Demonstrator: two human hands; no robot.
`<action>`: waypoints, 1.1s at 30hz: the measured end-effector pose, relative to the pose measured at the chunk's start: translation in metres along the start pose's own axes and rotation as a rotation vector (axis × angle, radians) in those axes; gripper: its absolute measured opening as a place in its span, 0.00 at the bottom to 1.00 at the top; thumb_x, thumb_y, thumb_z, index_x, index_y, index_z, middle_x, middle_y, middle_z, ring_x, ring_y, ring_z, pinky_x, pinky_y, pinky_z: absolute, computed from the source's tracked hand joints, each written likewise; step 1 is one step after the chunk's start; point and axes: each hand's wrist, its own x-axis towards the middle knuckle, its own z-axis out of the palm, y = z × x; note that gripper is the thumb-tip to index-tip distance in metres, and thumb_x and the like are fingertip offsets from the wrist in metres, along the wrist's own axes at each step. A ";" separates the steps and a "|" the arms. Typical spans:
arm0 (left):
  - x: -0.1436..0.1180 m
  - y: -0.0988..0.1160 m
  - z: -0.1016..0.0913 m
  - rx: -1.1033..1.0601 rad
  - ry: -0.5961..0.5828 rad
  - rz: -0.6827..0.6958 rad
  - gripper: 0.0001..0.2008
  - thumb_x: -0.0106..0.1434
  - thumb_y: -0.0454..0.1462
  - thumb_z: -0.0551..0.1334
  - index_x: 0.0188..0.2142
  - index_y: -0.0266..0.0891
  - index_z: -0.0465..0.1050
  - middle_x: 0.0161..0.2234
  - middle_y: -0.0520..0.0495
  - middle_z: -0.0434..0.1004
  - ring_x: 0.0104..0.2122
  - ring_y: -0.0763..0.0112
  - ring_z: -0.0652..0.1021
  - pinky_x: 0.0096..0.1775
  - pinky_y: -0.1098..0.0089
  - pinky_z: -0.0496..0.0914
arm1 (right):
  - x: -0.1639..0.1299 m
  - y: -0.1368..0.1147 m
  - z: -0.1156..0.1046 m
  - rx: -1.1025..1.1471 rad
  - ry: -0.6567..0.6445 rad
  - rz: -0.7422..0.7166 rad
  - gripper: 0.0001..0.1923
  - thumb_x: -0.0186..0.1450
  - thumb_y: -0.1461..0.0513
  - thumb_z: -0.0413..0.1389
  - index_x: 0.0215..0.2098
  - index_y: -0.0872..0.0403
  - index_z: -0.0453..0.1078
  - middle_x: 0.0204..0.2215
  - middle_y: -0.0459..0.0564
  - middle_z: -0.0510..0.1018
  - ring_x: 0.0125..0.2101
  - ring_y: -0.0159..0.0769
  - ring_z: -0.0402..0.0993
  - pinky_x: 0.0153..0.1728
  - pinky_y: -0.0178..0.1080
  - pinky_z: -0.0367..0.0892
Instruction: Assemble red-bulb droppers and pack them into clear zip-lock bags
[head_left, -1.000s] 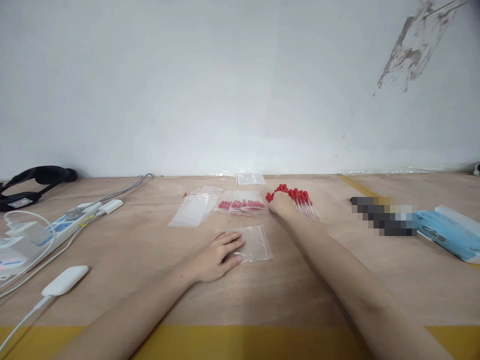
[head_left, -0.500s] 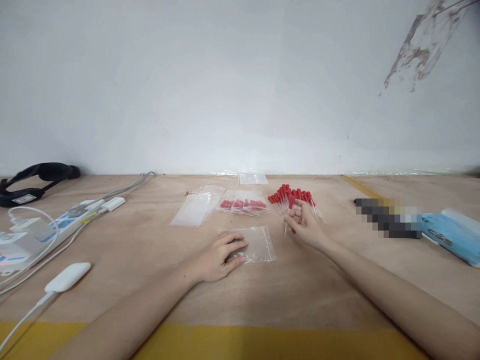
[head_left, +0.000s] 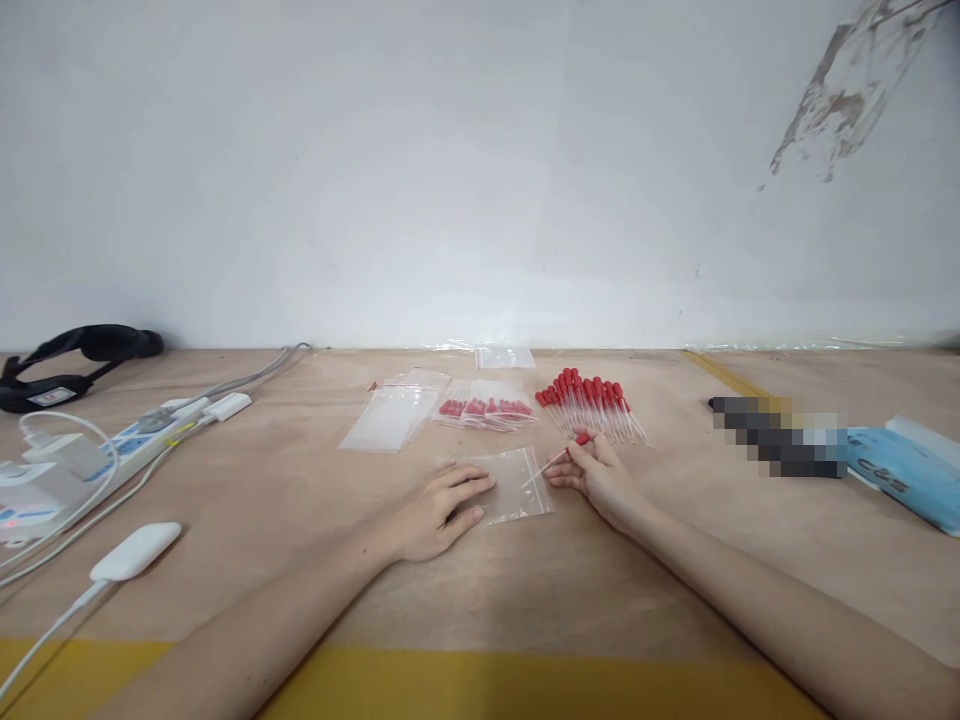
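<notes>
Left hand (head_left: 439, 510) lies flat, fingers spread, pinning clear zip bag (head_left: 510, 485) to table (head_left: 300, 500). Right hand (head_left: 596, 475) pinches one red-bulb dropper (head_left: 559, 458) at the bag's edge. Dropper pile (head_left: 589, 400), filled bags (head_left: 484, 410) behind.

- Blue packet (head_left: 896, 472) at the far right of the table: dark lettering shows on it, something like "C&S", too blurred to be sure.
- Black strap (head_left: 52, 390) at far left: a small white label with a red mark, unreadable.
- Power strip (head_left: 112, 450): coloured markings, nothing legible.
</notes>
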 end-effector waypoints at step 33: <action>0.001 -0.004 -0.001 -0.064 0.007 0.014 0.20 0.62 0.43 0.54 0.53 0.42 0.62 0.53 0.45 0.65 0.53 0.64 0.64 0.54 0.58 0.57 | 0.003 -0.005 -0.018 -0.383 -0.463 0.070 0.14 0.51 0.55 0.60 0.30 0.57 0.68 0.16 0.41 0.71 0.17 0.24 0.67 0.21 0.30 0.64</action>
